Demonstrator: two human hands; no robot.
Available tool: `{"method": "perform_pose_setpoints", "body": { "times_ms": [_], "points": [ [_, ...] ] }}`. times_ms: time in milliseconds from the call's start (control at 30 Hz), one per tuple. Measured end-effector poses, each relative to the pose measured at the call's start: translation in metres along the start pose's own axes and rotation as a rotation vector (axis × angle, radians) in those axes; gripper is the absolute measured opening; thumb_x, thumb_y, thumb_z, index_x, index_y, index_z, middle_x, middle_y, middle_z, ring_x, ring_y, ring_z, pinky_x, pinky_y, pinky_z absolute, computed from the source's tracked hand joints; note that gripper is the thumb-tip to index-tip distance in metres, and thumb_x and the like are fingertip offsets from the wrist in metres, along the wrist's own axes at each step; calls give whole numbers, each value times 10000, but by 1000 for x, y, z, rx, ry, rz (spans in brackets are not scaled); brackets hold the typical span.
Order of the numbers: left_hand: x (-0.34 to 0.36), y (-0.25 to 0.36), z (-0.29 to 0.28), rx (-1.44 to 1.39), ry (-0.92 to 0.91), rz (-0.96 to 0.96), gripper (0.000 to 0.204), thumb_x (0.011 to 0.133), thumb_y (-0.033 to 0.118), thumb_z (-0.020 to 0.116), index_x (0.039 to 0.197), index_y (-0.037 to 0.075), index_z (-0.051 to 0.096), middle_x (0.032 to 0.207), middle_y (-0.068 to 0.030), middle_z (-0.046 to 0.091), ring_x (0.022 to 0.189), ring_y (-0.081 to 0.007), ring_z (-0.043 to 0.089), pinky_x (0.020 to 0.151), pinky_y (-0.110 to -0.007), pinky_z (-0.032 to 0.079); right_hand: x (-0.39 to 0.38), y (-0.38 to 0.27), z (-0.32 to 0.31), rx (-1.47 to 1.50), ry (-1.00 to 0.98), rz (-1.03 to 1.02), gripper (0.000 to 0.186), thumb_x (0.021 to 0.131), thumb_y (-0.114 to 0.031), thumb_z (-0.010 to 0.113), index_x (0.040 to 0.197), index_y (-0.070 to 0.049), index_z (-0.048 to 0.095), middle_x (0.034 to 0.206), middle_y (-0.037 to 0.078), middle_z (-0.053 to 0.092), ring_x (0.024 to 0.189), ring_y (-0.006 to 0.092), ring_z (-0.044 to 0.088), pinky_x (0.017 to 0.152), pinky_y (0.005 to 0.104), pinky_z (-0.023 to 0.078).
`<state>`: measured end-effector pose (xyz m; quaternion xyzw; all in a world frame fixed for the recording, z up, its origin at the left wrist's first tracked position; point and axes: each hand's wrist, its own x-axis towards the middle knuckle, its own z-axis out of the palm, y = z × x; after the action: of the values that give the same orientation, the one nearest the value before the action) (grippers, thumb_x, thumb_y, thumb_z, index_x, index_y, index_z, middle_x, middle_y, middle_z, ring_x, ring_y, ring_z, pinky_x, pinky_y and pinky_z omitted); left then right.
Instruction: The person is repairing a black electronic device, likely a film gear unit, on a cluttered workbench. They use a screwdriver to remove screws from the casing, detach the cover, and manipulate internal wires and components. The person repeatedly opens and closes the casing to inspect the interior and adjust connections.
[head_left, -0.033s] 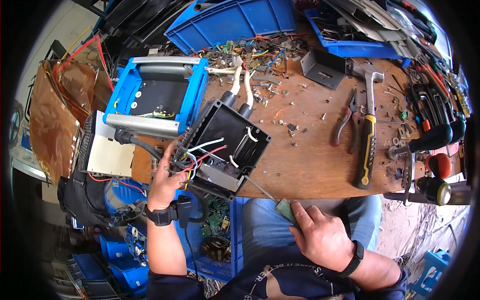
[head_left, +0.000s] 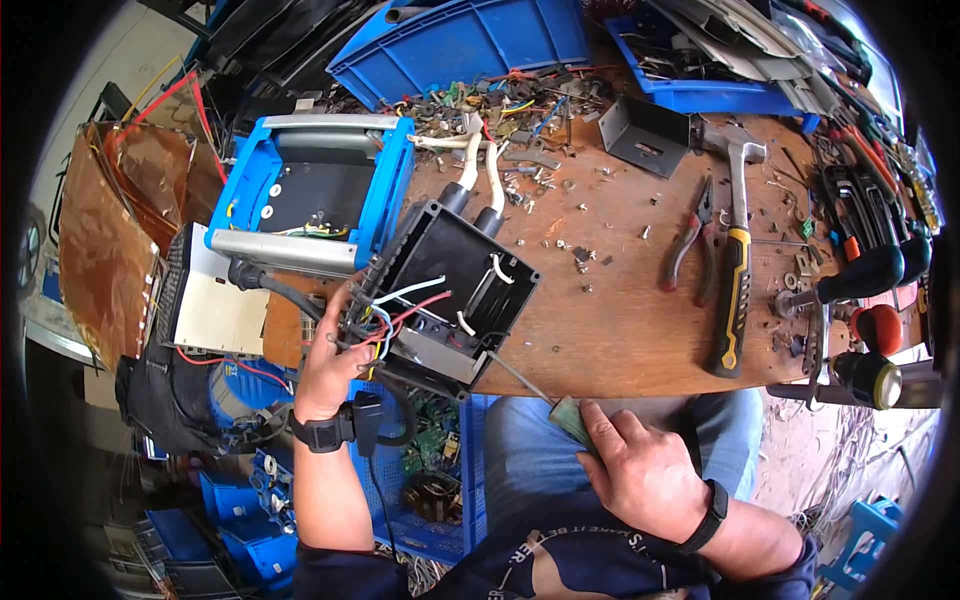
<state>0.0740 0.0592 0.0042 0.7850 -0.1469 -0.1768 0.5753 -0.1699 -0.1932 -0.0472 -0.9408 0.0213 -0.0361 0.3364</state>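
Observation:
An open black plastic box (head_left: 462,270) lies tilted at the table's front edge, with loose red, blue and white wires (head_left: 408,292) inside and white cables (head_left: 496,185) leaving its far side. My left hand (head_left: 328,365) grips its left side, the fingers partly hidden behind the casing and wires. In my right hand (head_left: 645,465) is a screwdriver with a green handle (head_left: 570,418), held over my lap. Its thin shaft reaches up to the box's near right corner; whether the tip sits in a screw is too small to tell.
Behind the box stands a blue and silver frame (head_left: 385,200). Pliers (head_left: 690,245), a hammer (head_left: 737,290) and a bent black plate (head_left: 645,140) lie to the right. Scraps and a blue crate (head_left: 470,45) fill the back. A blue basket (head_left: 472,470) with circuit boards stands below.

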Motion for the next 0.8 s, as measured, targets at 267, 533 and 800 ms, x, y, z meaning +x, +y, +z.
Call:
{"method": "perform_pose_setpoints", "body": {
  "times_ms": [267, 533, 800],
  "points": [
    [0, -1, -2, 23, -16, 24, 852, 707, 192, 644, 1483, 5, 345, 1203, -46, 575, 932, -86, 560, 819, -205, 444, -5, -4, -4, 33, -32, -37, 536, 837, -213, 678, 1293, 21, 525, 840, 151, 602, 703, 305, 644, 604, 390, 541],
    [3, -3, -5, 10, -45, 34, 825, 734, 173, 619, 1486, -2, 330, 1285, -99, 556, 1162, -176, 553, 986, -280, 414, -2, -4, -3, 51, -13, 40, 526, 841, -192, 672, 1297, 19, 517, 872, 172, 610, 711, 351, 638, 622, 422, 545],
    [4, 2, 1, 29, -44, 58, 794, 733, 115, 552, 1482, -21, 323, 1345, -125, 521, 1224, -202, 520, 1053, -311, 368, -5, -12, -2, 35, -23, 13, 518, 840, -189, 673, 1289, 20, 521, 874, 169, 614, 724, 350, 641, 633, 419, 546]
  ]
}}
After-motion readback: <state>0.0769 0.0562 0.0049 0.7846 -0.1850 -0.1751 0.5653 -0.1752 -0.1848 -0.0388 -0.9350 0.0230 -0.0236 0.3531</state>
